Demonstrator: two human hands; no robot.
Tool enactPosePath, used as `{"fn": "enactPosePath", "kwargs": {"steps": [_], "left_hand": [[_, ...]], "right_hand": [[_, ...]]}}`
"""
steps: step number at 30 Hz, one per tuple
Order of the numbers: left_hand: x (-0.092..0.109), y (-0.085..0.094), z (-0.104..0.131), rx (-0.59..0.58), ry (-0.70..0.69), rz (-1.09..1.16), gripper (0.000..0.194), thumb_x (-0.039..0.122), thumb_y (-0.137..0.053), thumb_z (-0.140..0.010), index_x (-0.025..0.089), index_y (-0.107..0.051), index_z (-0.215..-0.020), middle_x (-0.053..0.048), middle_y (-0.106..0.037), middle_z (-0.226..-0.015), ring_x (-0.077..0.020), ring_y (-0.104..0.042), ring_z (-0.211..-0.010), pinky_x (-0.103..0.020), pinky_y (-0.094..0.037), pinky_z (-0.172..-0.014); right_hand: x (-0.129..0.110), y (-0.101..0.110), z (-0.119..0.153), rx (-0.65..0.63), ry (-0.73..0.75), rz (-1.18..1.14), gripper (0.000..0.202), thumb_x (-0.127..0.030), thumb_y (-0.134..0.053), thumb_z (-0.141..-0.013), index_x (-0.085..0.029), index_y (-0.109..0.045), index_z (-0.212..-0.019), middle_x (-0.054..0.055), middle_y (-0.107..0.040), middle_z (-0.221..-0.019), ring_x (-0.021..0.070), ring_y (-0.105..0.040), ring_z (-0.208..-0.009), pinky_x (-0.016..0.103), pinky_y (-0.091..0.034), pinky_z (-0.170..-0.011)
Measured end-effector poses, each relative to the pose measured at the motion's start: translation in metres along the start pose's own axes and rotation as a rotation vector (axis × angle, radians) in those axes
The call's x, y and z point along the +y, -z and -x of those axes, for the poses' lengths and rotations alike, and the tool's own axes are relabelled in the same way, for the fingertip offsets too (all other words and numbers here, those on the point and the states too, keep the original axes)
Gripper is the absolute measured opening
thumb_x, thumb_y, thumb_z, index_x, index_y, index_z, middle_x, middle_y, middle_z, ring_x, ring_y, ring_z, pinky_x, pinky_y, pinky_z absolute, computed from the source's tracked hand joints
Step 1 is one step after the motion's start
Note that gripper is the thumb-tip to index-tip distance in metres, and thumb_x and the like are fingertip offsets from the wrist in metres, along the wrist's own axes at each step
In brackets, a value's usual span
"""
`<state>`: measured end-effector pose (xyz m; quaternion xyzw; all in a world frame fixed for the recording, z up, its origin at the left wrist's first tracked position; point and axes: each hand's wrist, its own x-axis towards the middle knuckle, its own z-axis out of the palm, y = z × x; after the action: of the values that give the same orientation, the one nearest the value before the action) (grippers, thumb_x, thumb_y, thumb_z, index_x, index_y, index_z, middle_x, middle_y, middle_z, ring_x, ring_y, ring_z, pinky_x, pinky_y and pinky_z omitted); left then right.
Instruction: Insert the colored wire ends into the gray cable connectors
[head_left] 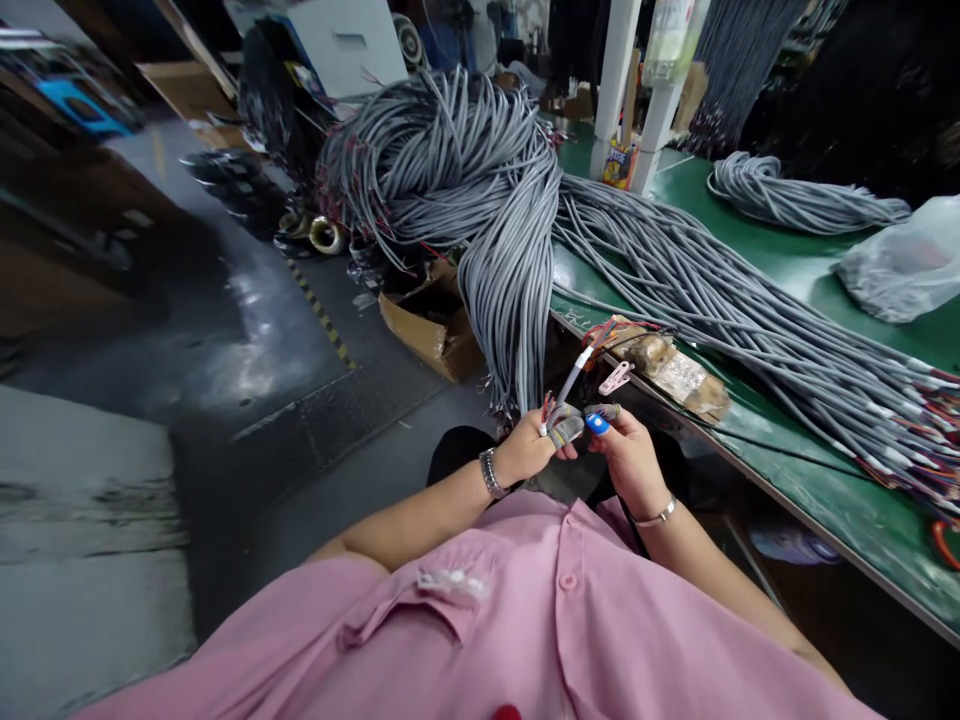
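My left hand (527, 447) is closed around a grey cable (571, 382) in front of my lap, with finger covers on some fingers. Short red wires stick out beside its thumb. The cable's other visible stretch rises to a white sleeve, where thin coloured wires fan out at the bench edge. Close by on the right, my right hand (631, 458) has its thumb and fingers pinched together. A blue cover (597, 423) is on its thumb; what the pinch holds, if anything, is hidden. A pink clip (616, 377) sits just above the right fingers.
A large bundle of grey cables (517, 250) hangs over the edge of the green bench (806, 500), and more cables run along it. A taped brown block (675, 375) lies at the edge. Below stands an open cardboard box (424, 335). A plastic bag (907, 260) rests at right.
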<state>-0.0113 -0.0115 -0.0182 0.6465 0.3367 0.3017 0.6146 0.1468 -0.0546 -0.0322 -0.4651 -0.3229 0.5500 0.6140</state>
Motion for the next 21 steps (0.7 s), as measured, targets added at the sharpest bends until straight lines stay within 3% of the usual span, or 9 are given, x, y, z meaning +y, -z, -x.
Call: {"fn": "enactPosePath", "kwargs": {"steps": [8, 15, 21], "left_hand": [[0.007, -0.001, -0.007, -0.017, 0.086, -0.038, 0.029, 0.040, -0.069, -0.076, 0.014, -0.055, -0.075, 0.004, -0.055, -0.052, -0.0070, -0.051, -0.039, -0.017, -0.036, -0.039], [0.002, 0.001, -0.012, 0.123, 0.174, 0.157, 0.033, 0.043, -0.067, -0.076, 0.014, -0.055, -0.070, 0.001, -0.059, -0.056, -0.0096, -0.056, -0.039, -0.017, -0.035, -0.035], [-0.002, -0.004, -0.015, 0.283, 0.167, 0.368, 0.033, 0.043, -0.070, -0.072, 0.013, -0.058, -0.075, -0.002, -0.063, -0.061, -0.0107, -0.059, -0.043, -0.017, -0.035, -0.035]], "right_hand": [[-0.007, -0.003, -0.009, 0.043, 0.009, 0.108, 0.019, -0.032, -0.079, -0.068, -0.018, -0.070, -0.076, -0.001, -0.062, -0.066, 0.0092, -0.047, -0.055, 0.022, -0.037, -0.049], [-0.002, -0.001, -0.013, 0.058, 0.032, 0.142, 0.018, -0.035, -0.078, -0.069, -0.019, -0.068, -0.071, -0.004, -0.055, -0.057, 0.0089, -0.044, -0.052, 0.023, -0.036, -0.049], [0.001, -0.002, -0.008, 0.032, 0.063, 0.193, 0.019, -0.034, -0.077, -0.070, -0.018, -0.068, -0.072, -0.002, -0.059, -0.064, 0.0101, -0.046, -0.057, 0.024, -0.039, -0.054]]}}
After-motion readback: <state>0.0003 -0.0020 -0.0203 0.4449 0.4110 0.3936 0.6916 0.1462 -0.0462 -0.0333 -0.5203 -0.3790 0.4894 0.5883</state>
